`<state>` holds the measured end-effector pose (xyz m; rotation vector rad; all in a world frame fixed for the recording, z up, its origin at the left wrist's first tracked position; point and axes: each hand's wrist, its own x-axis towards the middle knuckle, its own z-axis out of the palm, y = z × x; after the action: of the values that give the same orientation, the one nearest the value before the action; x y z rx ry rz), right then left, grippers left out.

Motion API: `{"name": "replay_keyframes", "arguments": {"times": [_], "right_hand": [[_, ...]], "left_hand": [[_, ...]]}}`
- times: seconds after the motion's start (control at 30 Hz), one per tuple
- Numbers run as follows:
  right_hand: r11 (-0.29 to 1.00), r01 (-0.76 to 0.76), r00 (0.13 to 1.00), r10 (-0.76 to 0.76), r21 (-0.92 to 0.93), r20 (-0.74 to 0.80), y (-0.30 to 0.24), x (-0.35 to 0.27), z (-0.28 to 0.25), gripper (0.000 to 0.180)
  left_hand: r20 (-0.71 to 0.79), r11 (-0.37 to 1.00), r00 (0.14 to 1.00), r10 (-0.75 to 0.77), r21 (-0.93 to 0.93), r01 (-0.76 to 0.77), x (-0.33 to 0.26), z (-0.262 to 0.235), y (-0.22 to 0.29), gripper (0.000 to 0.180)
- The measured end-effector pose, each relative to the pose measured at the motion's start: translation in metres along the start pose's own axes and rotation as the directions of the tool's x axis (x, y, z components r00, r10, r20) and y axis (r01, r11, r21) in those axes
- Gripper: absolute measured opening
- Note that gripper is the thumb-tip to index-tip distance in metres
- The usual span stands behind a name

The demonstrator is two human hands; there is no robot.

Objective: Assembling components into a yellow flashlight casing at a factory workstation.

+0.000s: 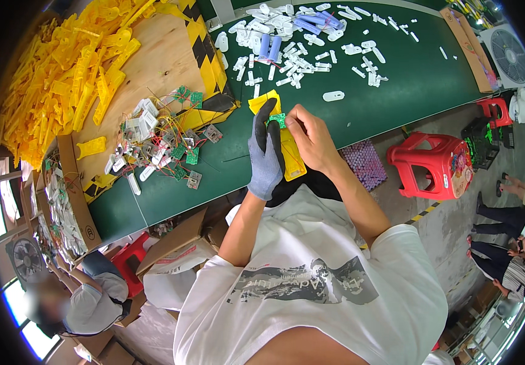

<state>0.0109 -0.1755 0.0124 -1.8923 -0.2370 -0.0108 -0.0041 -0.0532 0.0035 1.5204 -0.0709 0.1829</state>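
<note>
My left hand point(265, 159), in a grey glove with dark fingers, holds a long yellow plastic housing point(293, 159) at the near edge of the green table. A small green circuit board point(278, 120) lies against the housing by the gloved fingertips. My bare right hand point(314, 139) is at the housing's right side, thumb and forefinger curled closed beside the board. Whatever sits between those fingertips is too small to make out. A thin red wire shows inside the housing's lower part.
On the left, wired circuit boards point(193, 156) lie tangled near a heap of yellow housings point(80, 73). White plastic parts point(296, 64) and purple cylindrical cells point(265, 47) cover the far table point(420, 73). A red stool point(423, 164) stands right; other people are farther off.
</note>
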Motion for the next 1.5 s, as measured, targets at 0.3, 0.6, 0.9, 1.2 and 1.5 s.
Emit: {"name": "replay_keyframes", "arguments": {"times": [0.3, 0.6, 0.9, 1.2, 1.5], "right_hand": [[0.995, 0.072, 0.995, -0.077, -0.076, -0.059, 0.002, -0.002, -0.001, 0.017], [0.996, 0.056, 0.998, -0.057, -0.075, -0.013, 0.012, -0.005, -0.004, 0.014], [0.974, 0.207, 0.978, -0.209, -0.092, -0.016, 0.017, -0.001, -0.008, 0.012], [1.0, -0.002, 0.995, 0.005, -0.03, 0.097, 0.006, 0.0, -0.013, 0.02], [0.998, -0.041, 0.991, 0.035, 0.045, 0.131, 0.008, 0.005, -0.013, 0.028]], "left_hand": [[0.115, 0.997, 0.991, -0.069, 0.037, 0.065, 0.004, -0.005, 0.004, 0.043], [0.148, 0.993, 0.987, -0.059, 0.113, 0.042, -0.001, -0.006, 0.005, 0.034], [0.168, 0.99, 0.986, -0.009, 0.141, -0.015, 0.001, -0.006, 0.004, 0.031], [0.077, 0.997, 0.997, -0.001, 0.075, -0.005, -0.001, -0.002, -0.001, 0.027], [0.107, 0.996, 0.99, -0.087, -0.023, 0.09, 0.0, -0.006, -0.002, 0.025]]}}
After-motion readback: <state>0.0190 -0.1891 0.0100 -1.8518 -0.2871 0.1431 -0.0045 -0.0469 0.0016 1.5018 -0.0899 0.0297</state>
